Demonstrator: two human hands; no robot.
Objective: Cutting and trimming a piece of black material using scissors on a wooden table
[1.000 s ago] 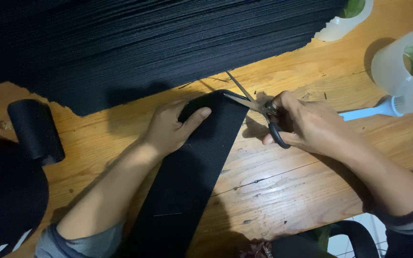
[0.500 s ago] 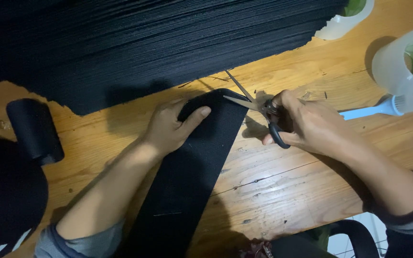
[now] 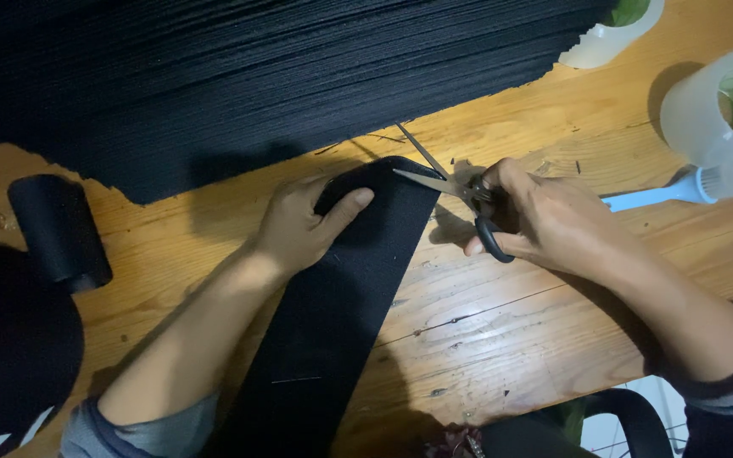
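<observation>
Scissors (image 3: 443, 182), gripped by the right hand (image 3: 545, 222), remain open at the black strip (image 3: 341, 297)'s end, barely moved; left hand (image 3: 303, 231) still presses it flat.

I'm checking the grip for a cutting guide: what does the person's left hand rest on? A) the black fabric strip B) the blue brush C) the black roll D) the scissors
A: the left hand lies flat on the black fabric strip, while the right hand holds the scissors.
</observation>
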